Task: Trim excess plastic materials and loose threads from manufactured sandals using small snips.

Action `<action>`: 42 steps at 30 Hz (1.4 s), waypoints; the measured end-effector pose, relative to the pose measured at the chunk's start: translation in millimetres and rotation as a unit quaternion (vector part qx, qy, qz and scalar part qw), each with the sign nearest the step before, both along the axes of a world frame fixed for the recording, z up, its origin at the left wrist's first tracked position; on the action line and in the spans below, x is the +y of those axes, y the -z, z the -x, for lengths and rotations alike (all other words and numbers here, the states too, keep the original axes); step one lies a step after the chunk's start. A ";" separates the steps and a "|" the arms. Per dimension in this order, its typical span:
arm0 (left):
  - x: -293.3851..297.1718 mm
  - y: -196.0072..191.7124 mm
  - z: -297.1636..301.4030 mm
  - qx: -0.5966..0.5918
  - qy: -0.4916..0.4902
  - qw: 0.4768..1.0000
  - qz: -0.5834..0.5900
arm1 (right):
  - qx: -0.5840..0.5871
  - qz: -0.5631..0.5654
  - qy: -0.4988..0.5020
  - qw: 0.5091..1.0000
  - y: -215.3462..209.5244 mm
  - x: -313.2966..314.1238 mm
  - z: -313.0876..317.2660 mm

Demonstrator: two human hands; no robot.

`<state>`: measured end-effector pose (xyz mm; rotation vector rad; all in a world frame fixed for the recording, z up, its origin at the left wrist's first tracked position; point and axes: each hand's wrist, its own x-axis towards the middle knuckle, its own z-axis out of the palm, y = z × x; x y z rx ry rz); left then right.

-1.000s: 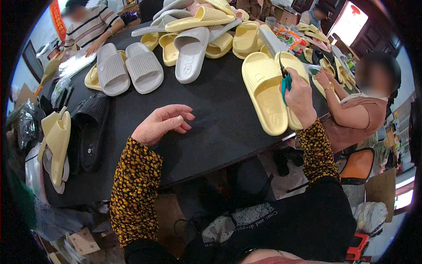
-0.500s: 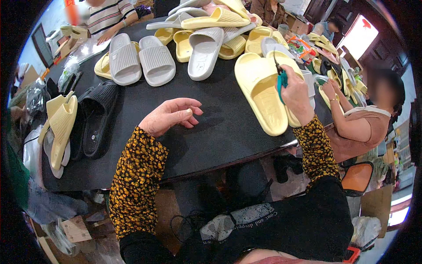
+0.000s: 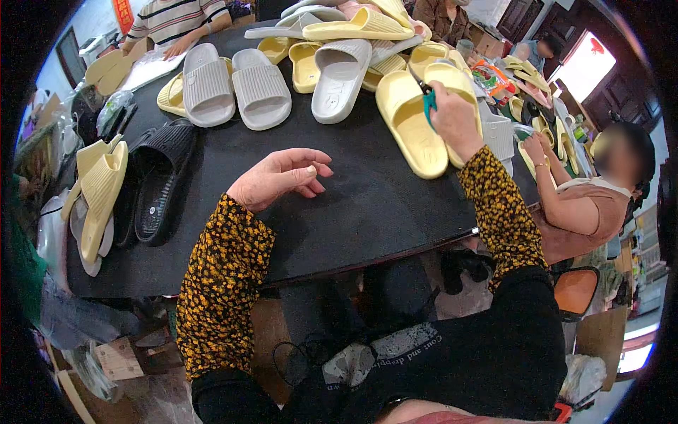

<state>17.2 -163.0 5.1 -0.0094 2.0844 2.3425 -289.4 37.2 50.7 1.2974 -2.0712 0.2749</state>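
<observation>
Over the black table (image 3: 367,219), the right hand (image 3: 455,124) grips what look like teal-handled scissors (image 3: 429,106), right above two yellow slippers (image 3: 415,145); left hand (image 3: 282,177) hovers empty, fingers loosely curled!

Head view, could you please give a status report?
Right hand gripping teal-handled tool over yellow slippers. Left hand empty above black table. Grey slippers beyond left hand.

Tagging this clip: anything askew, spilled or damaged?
Only the slipper pile at the table's far side: gray and yellow ones overlap at odd angles, unlike the side-by-side gray pair. No spill or damage visible.
</observation>
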 end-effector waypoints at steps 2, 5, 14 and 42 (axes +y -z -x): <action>-1.1 1.0 -1.7 0.003 -0.004 1.000 0.002 | 0.007 0.009 0.000 1.000 -3.9 -2.6 12.4; -0.9 1.8 -7.2 0.000 -0.021 1.000 0.001 | 0.045 -0.003 0.014 0.999 -8.2 -13.9 24.6; -0.7 6.7 -0.6 0.025 -0.010 1.000 -0.008 | 0.022 0.029 0.077 0.996 -22.4 -33.3 80.7; -19.5 10.5 -7.8 0.065 -0.143 0.986 -0.057 | -0.623 -0.047 -0.268 0.733 16.6 -12.3 -101.5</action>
